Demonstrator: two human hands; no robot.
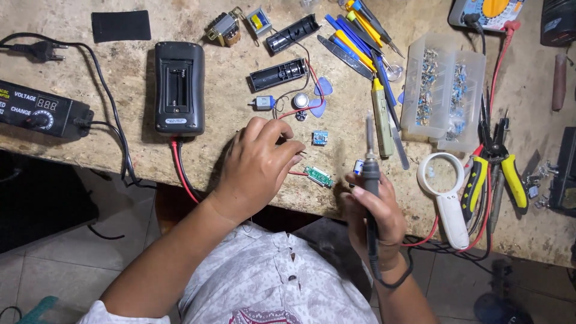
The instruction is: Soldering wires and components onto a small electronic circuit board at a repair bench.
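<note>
1. Green board (318, 176) lies flat near the bench (240, 36) front edge, a thin red wire (295, 173) running from its left end toward the left hand.
2. Left hand (258, 168) rests on the bench just left of the board, fingers curled and pinched together; probably pinching the wire's end, but the fingertips hide it, so I cannot tell.
3. Right hand (375, 213) is closed around a soldering iron (371, 180), tip upright and raised, apart from the board.
4. Progress, as judged: one wire appears attached to the board; the iron is off the work, so no joint is being made at this instant. Whether other pads are soldered cannot be read at this size.
5. Nearby: small blue module (320, 137), black battery holder (278, 74), small motor (263, 102), black case (179, 87) with an open compartment, parts box (444, 90), magnifier (441, 186), pliers (495, 174).
6. Hidden or cut off: multimeter (489, 12) and power adapter (39, 108) run off frame; the iron's cord drops below the bench; no solder is seen.
</note>
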